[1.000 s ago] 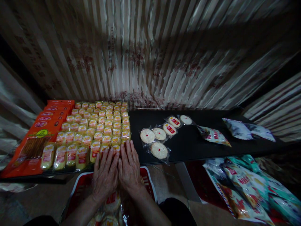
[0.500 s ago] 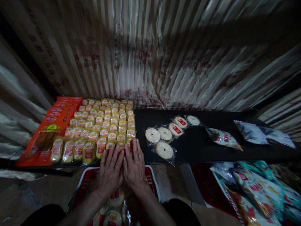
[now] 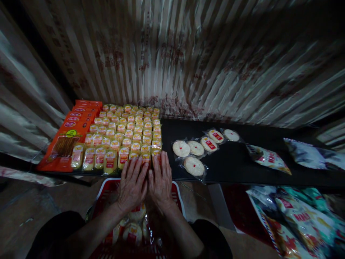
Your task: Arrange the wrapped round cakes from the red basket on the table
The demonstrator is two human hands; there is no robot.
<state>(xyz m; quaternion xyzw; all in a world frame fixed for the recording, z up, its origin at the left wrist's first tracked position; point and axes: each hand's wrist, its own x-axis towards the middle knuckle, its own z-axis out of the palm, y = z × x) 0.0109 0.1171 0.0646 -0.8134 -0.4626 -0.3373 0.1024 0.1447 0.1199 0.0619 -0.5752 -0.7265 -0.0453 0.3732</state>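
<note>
Rows of small yellow wrapped cakes (image 3: 123,135) fill the left part of a black shelf (image 3: 226,163). My left hand (image 3: 134,182) lies with its fingers stretched out against the front cakes near the right end of the block. Beside it, my right hand (image 3: 161,180) also has straight fingers, touching the front cakes at the right corner. Both palms face away and neither hand grasps anything. Below my forearms stands a red basket (image 3: 179,201) with a white rim, holding more round wrapped cakes (image 3: 132,233).
Orange snack packets (image 3: 67,133) overlap at the shelf's left end. Several flat round wrapped cakes (image 3: 194,166) lie to the right, then a printed snack bag (image 3: 266,158) and white bags (image 3: 304,153). More bags (image 3: 299,216) sit low at right. A pleated curtain (image 3: 172,64) hangs behind.
The view has shifted, so the shelf goods appear farther right and slightly higher. My hands stay stretched against the front cakes, a little farther apart at the palms.
</note>
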